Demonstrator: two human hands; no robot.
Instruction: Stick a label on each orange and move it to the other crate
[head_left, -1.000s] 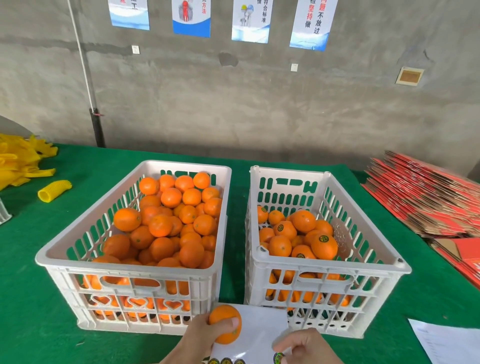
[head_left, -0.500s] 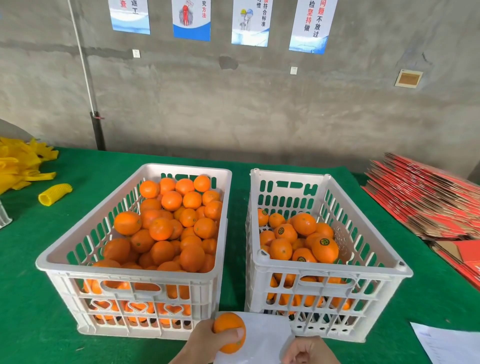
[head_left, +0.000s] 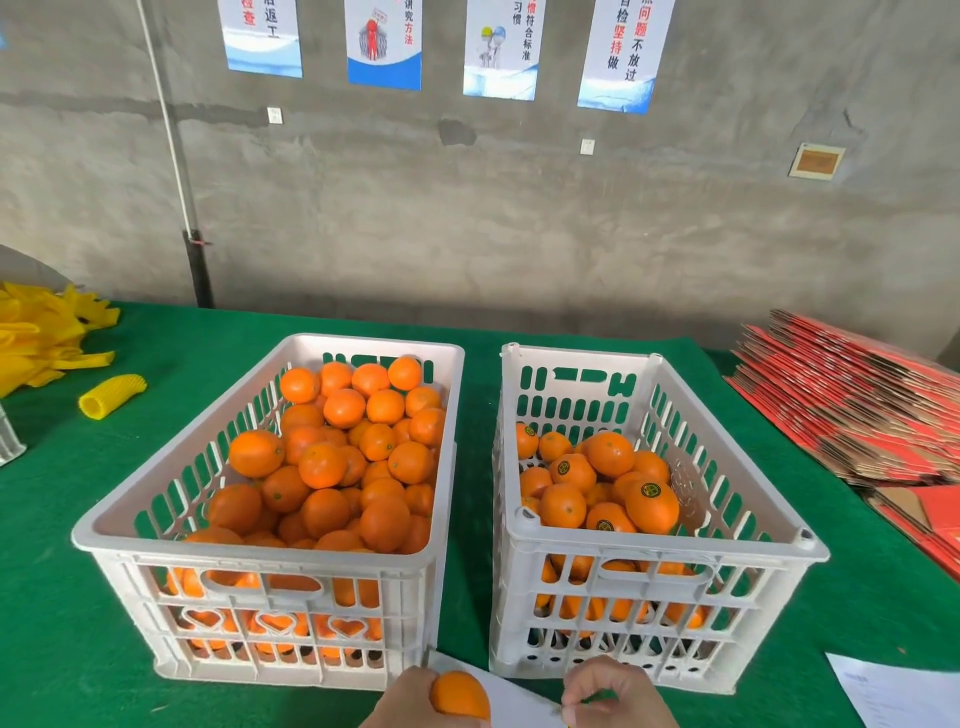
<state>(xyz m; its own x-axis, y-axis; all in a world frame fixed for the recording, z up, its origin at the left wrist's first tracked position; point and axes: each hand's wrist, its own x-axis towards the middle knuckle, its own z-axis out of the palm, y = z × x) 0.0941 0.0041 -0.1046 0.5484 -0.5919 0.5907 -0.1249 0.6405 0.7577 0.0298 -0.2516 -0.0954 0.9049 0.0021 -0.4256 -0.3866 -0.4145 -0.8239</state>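
Note:
At the bottom edge my left hand (head_left: 402, 699) grips one orange (head_left: 461, 693) just above the white label sheet (head_left: 519, 699). To its right, my right hand (head_left: 615, 691) has thumb and fingers pinched together on a small label (head_left: 597, 696), of which only a yellow-green sliver shows. The left white crate (head_left: 156, 501) is heaped with plain oranges (head_left: 332, 462). The right white crate (head_left: 748, 512) is about half full of oranges with dark round labels (head_left: 649, 501). Both hands are in front of the crates, near the gap between them.
The crates stand on a green table cover (head_left: 62, 597). Yellow foam nets (head_left: 36, 338) and one loose net sleeve (head_left: 111, 396) lie at the far left. Flat red cartons (head_left: 852, 405) are stacked at the right. A white paper (head_left: 893, 693) lies at the bottom right.
Both hands and the orange have sunk toward the bottom edge of the view. My right hand has come up off the label sheet with its fingers pinched together.

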